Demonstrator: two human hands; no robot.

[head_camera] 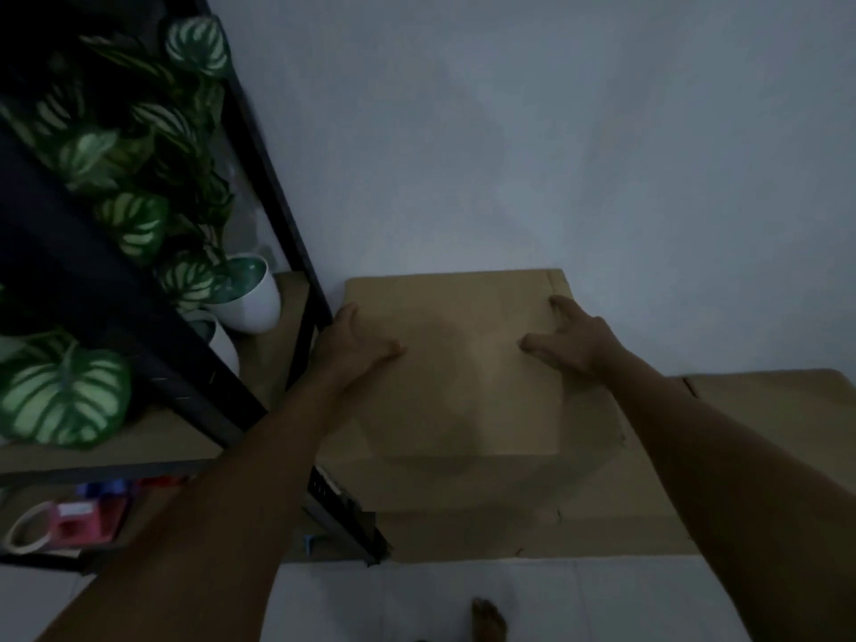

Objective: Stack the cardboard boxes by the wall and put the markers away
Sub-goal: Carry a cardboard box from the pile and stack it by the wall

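A brown cardboard box (pixel 458 317) sits on top of a larger cardboard box (pixel 509 498), both against the pale wall. My left hand (pixel 356 340) grips the top box's left edge, thumb lying on its top face. My right hand (pixel 569 340) rests on the box's right side, fingers spread over the top and right edge. Another cardboard box (pixel 778 410) stands lower to the right, partly behind my right forearm. No markers are visible in this dim view.
A black metal shelf frame (pixel 278 215) stands at left, close to the boxes. It holds striped-leaf plants (pixel 134 215) in white pots (pixel 250 303). On a lower shelf lie a tape roll (pixel 28 530) and a pink object (pixel 88 521). My foot (pixel 488 620) stands on white floor.
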